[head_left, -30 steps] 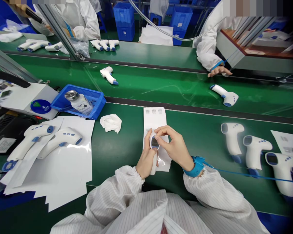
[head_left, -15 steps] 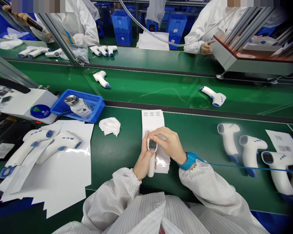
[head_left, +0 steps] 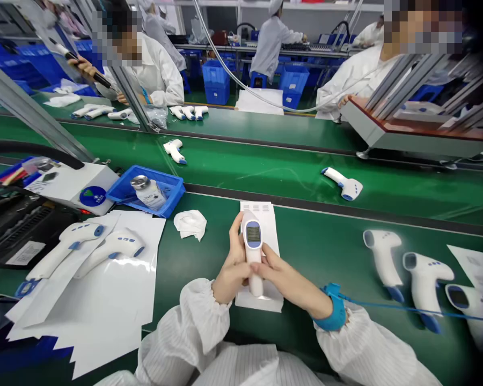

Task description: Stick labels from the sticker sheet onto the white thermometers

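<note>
A white infrared thermometer [head_left: 256, 254] with a blue-framed screen is held upright between both hands, its screen facing me. My left hand [head_left: 233, 265] is wrapped round its left side. My right hand [head_left: 279, 273], with a blue strap on the wrist, grips the handle from the right, the thumb on its front. Some of the fingers are hidden behind the thermometer. Below it on the green bench lies a strip of white label sheets [head_left: 270, 225]. A crumpled white cloth [head_left: 190, 224] rests to the left of my hands.
Two thermometers [head_left: 112, 251] lie on white paper sheets [head_left: 116, 300] at left. Behind them a blue tray [head_left: 172, 201] holds a metal-capped bottle [head_left: 148, 193]. Several thermometers [head_left: 429, 279] lie at right, near a blue cord. More sit on the green conveyor [head_left: 245, 161]; co-workers [head_left: 156, 69] sit beyond.
The thermometer's screen has turned up towards me. My right hand has moved from its top down to the handle. The camera view has tilted up, showing more of the room.
</note>
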A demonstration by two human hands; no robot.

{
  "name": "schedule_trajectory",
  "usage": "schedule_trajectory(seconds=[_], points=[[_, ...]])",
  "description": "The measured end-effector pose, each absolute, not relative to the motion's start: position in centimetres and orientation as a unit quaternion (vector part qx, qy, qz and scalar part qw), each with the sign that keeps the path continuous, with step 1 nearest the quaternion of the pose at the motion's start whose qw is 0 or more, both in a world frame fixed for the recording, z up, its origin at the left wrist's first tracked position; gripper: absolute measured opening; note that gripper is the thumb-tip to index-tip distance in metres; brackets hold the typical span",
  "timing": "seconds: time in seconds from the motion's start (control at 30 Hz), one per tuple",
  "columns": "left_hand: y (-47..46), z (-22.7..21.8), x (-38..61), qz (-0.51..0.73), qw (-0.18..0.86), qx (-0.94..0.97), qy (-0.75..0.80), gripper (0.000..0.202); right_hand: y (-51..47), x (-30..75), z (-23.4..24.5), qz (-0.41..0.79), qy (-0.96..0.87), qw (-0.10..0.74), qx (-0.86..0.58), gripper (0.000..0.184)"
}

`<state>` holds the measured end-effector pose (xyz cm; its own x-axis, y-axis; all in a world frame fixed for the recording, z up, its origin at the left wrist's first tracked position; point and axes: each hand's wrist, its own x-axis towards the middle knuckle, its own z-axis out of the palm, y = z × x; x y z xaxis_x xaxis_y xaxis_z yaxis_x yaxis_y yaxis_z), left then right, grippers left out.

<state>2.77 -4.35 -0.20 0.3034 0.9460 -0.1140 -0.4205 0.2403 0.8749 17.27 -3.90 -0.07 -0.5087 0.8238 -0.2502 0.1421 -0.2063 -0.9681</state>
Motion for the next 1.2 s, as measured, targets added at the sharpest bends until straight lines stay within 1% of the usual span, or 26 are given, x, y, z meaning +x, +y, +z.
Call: schedule_trajectory(seconds=[0.03, 0.07, 0.13, 0.17, 0.23, 0.33, 0.37, 0.47, 0.5, 0.6, 0.67, 0.77, 0.83, 0.87, 0.93, 1.0, 1.03, 1.1, 1.2], points=[[-3.8, -0.3, 2.6, 0.484, 0.693, 0.401, 0.352, 0.104, -2.7, 17.3, -0.1, 0.618, -0.605, 0.246, -0.438, 0.046], [-3.3, -0.4, 2.5, 0.483, 0.665, 0.425, 0.379, 0.103, -1.0, 17.2, -0.2, 0.556, -0.643, 0.235, -0.471, 0.044], [-2.5, -0.7, 2.4, 0.461, 0.597, 0.469, 0.459, 0.098, 3.7, 16.7, -0.5, 0.385, -0.699, 0.225, -0.558, 0.044], [-2.3, -0.9, 2.3, 0.438, 0.574, 0.482, 0.496, 0.094, 6.5, 16.4, -0.5, 0.315, -0.711, 0.205, -0.595, 0.042], [-2.3, -1.3, 2.0, 0.387, 0.575, 0.484, 0.534, 0.082, 12.3, 16.3, -0.1, 0.269, -0.695, 0.216, -0.631, 0.038], [-3.2, -2.6, 0.0, 0.372, 0.589, 0.485, 0.529, 0.064, 18.5, 18.6, 1.1, 0.21, -0.655, 0.252, -0.68, 0.049], [-3.7, -3.3, -1.1, 0.377, 0.593, 0.48, 0.524, 0.061, 19.4, 20.0, 1.4, 0.188, -0.632, 0.264, -0.704, 0.05], [-5.4, -5.4, -4.6, 0.432, 0.563, 0.437, 0.553, 0.056, 18.8, 25.4, 1.7, 0.136, -0.544, 0.292, -0.774, 0.043], [-5.9, -5.8, -5.6, 0.451, 0.55, 0.415, 0.567, 0.053, 18.1, 27.2, 1.5, 0.132, -0.524, 0.296, -0.788, 0.042], [-6.4, -5.5, -6.4, 0.499, 0.527, 0.365, 0.583, 0.048, 16.1, 31.7, 1.1, 0.159, -0.509, 0.293, -0.794, 0.047], [-5.4, -4.3, -5.6, 0.525, 0.521, 0.351, 0.574, 0.048, 15.3, 33.0, 0.9, 0.195, -0.533, 0.288, -0.771, 0.049], [-2.2, -2.2, -3.6, 0.565, 0.538, 0.343, 0.523, 0.052, 13.9, 31.9, 0.1, 0.26, -0.594, 0.282, -0.707, 0.045], [-0.2, -1.4, -2.1, 0.559, 0.623, 0.321, 0.443, 0.058, 12.0, 29.4, -0.7, 0.32, -0.646, 0.289, -0.63, 0.045], [0.5, -1.2, -1.3, 0.526, 0.682, 0.306, 0.405, 0.063, 10.8, 27.8, -1.1, 0.349, -0.672, 0.293, -0.583, 0.047], [1.1, -1.5, 0.0, 0.429, 0.784, 0.287, 0.345, 0.076, 7.7, 24.5, -1.8, 0.415, -0.736, 0.3, -0.442, 0.051], [0.8, -2.3, 0.9, 0.354, 0.835, 0.28, 0.313, 0.087, 4.5, 21.6, -2.1, 0.398, -0.775, 0.291, -0.395, 0.055], [0.4, -2.6, 1.1, 0.347, 0.841, 0.277, 0.31, 0.089, 3.1, 20.5, -2.3, 0.379, -0.777, 0.295, -0.407, 0.056], [-0.4, -3.2, 0.9, 0.39, 0.817, 0.269, 0.329, 0.091, 0.7, 18.9, -2.7, 0.344, -0.759, 0.312, -0.457, 0.05], [-1.3, -3.4, -0.1, 0.469, 0.744, 0.273, 0.389, 0.092, -1.6, 18.0, -4.3, 0.316, -0.749, 0.311, -0.493, 0.024]])
